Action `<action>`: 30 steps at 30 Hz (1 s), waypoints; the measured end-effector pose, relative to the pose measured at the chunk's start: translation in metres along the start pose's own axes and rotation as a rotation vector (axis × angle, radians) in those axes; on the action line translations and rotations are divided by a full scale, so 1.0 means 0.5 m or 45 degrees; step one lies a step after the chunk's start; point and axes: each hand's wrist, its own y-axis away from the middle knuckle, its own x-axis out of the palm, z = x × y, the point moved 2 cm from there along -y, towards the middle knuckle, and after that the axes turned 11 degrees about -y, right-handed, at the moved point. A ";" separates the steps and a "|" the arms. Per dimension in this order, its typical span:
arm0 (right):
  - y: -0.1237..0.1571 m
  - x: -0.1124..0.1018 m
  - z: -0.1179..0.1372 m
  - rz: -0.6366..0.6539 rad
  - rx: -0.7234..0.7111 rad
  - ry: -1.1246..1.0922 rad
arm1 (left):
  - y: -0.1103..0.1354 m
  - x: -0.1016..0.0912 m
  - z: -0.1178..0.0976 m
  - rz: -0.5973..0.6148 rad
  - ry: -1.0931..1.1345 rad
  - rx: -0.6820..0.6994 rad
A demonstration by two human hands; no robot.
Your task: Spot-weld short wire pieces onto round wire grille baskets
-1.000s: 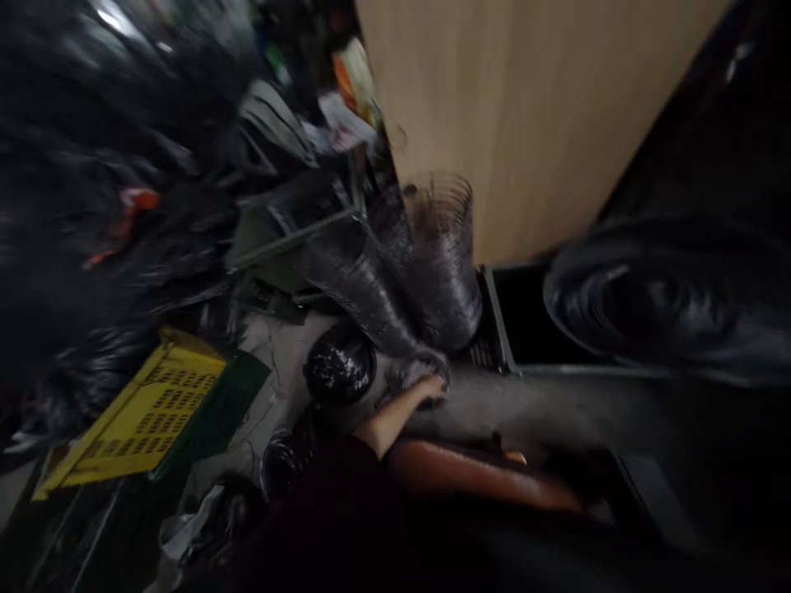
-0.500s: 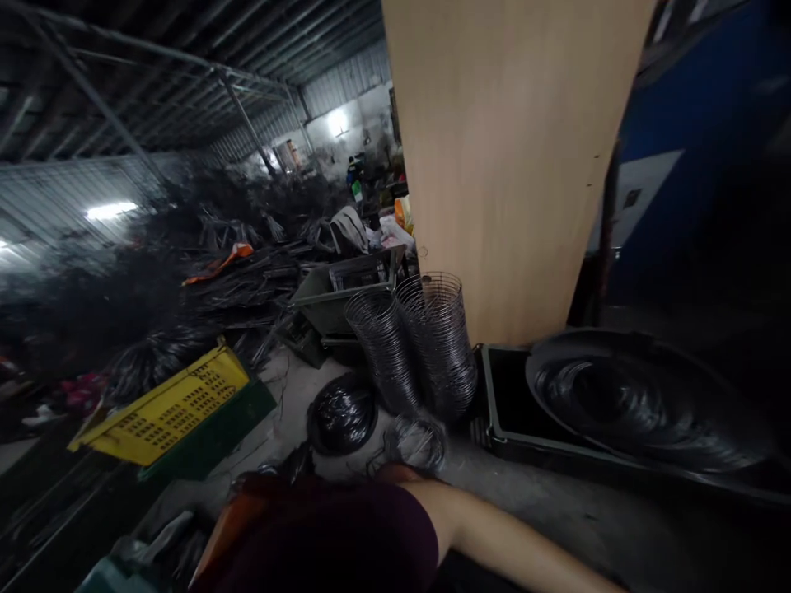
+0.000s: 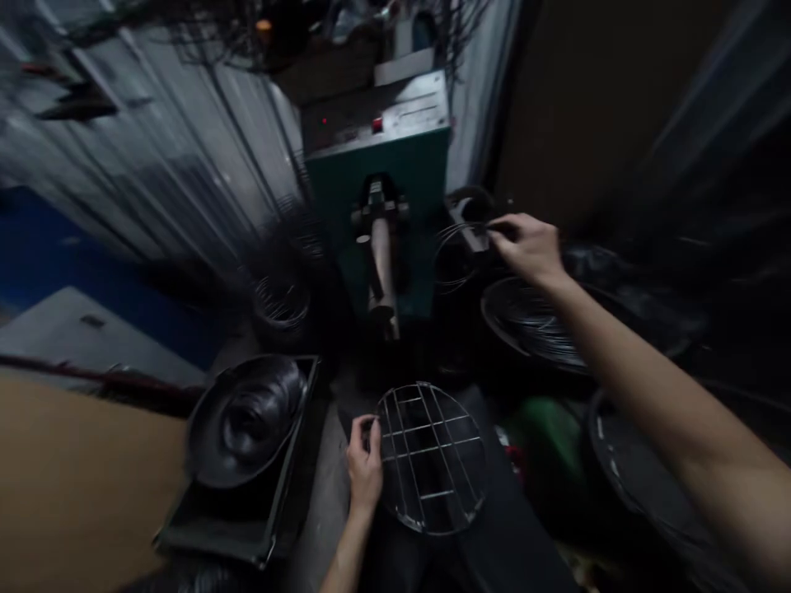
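A round welded wire grid (image 3: 429, 457) sits low in front of the person, its rim held in the left hand (image 3: 364, 461). The right hand (image 3: 528, 247) is out beside a green machine (image 3: 401, 156), fingers narrowly pinched at thin wire loops (image 3: 454, 259); whether they grip, I cannot tell. A coil of black wire (image 3: 525, 317) lies just below.

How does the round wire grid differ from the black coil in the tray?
The grid is an open mesh of straight crossing wires in a ring; the coil is densely wound. The grid looks silvery, the coil black. The left hand touches the grid's edge; no hand touches the coil. Both are round and made of wire.
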 end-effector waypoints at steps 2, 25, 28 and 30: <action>-0.044 -0.007 -0.037 0.162 0.155 0.118 | 0.020 0.019 0.015 -0.014 0.031 0.010; 0.158 -0.142 0.160 0.517 -0.559 0.351 | 0.006 -0.099 -0.130 0.232 0.291 0.452; 0.224 -0.100 0.218 0.611 -0.501 -0.024 | 0.013 -0.116 -0.171 0.420 0.410 0.474; 0.278 -0.035 0.240 0.880 -0.377 -0.305 | 0.017 -0.113 -0.152 0.408 0.395 0.383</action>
